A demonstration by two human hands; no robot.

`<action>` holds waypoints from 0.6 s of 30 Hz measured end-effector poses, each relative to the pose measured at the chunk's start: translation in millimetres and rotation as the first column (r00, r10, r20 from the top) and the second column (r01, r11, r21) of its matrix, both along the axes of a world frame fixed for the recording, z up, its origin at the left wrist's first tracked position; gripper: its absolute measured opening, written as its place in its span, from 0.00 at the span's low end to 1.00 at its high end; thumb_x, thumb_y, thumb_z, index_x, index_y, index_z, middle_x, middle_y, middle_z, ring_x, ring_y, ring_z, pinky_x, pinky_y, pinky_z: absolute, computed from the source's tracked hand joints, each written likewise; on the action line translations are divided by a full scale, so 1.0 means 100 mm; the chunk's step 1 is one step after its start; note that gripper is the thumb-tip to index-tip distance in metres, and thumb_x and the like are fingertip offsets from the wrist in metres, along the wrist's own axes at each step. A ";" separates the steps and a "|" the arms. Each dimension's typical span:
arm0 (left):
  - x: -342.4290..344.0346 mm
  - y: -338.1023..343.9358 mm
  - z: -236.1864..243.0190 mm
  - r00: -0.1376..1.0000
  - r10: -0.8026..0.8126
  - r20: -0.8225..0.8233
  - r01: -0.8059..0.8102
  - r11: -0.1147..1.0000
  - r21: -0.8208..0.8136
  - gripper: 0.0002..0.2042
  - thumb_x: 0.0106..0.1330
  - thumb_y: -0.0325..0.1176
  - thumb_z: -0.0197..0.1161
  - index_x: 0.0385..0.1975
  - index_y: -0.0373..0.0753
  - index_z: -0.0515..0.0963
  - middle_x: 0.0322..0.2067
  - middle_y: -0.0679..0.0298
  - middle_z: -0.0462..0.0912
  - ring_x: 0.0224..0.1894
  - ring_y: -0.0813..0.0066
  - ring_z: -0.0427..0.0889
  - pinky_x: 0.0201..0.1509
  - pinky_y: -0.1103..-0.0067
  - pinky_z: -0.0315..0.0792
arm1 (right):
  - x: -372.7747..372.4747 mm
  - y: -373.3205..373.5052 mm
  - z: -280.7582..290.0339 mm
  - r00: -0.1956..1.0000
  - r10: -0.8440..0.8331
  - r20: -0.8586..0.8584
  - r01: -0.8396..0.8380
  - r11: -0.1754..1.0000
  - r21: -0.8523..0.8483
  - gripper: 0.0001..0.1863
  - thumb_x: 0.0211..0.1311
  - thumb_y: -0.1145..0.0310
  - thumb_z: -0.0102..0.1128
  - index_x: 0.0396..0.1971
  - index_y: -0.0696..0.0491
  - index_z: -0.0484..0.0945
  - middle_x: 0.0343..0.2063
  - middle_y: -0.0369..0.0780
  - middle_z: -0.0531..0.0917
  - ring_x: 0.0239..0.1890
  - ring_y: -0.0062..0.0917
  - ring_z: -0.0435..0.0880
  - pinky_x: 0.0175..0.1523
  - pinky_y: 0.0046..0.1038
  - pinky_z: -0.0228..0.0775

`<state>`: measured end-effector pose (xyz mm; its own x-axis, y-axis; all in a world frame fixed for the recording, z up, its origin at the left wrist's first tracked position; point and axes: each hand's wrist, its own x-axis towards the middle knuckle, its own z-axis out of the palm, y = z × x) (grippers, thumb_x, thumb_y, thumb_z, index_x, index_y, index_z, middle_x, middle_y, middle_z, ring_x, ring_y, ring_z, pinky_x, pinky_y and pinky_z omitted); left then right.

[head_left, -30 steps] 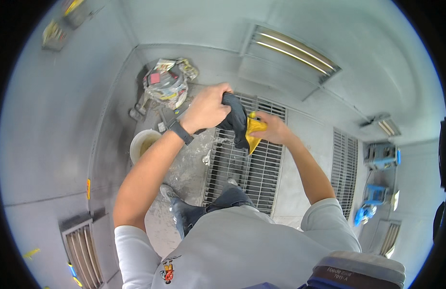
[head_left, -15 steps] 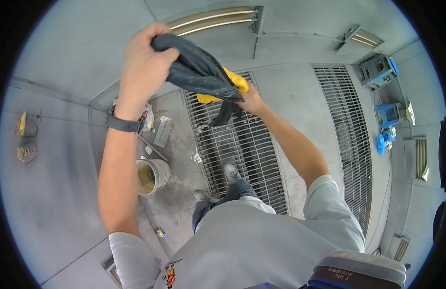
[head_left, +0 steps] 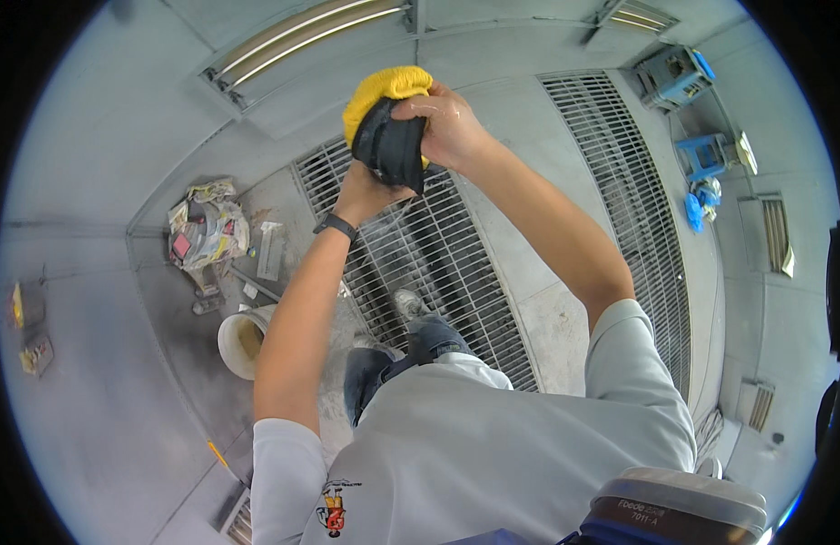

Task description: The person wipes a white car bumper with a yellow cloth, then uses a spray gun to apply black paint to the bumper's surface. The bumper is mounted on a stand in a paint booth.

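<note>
A black-and-yellow fabric piece (head_left: 388, 141) is held up in front of me, above the floor grate. Its yellow part looks knitted and bulges at the top; the black part below is smooth and band-like. I cannot make out its exact kind. My right hand (head_left: 449, 132) grips it from the right side, thumb on the black part and fingers behind. From below, my left hand (head_left: 370, 195) is closed on its lower end, with most of its fingers hidden behind the fabric. A dark watch band (head_left: 336, 225) circles my left wrist.
Long metal floor grates (head_left: 465, 272) run beneath and to the right. A whitish bucket (head_left: 243, 345) stands left of my legs, near crumpled printed paper (head_left: 207, 227). Blue stools (head_left: 701, 156) and a blue bag (head_left: 694, 211) stand along the right wall. Slatted vents (head_left: 302, 41) line the far wall.
The fabric was stretched long between my hands, dark side showing; now it is bunched up, yellow on top. My left hand came down under it, my right hand rose, and the view turned right.
</note>
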<state>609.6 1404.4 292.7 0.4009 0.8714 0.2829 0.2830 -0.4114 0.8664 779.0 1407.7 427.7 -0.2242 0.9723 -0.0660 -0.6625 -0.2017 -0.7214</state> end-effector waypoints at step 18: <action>1.89 0.16 0.36 0.768 -0.067 0.637 0.316 0.905 -0.286 0.20 0.65 0.25 0.65 0.57 0.36 0.74 0.50 0.59 0.81 0.48 0.65 0.82 0.60 0.70 0.75 | 1.14 -0.60 -1.01 0.620 -0.564 -0.546 0.440 0.826 -0.353 0.39 0.67 0.31 0.55 0.59 0.53 0.77 0.58 0.48 0.81 0.61 0.43 0.80 0.69 0.54 0.69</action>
<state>798.8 1420.3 329.1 0.4256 0.8805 0.2087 -0.3957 -0.0263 0.9180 892.5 1348.0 327.1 0.2457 0.9306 -0.2712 -0.9682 0.2222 -0.1148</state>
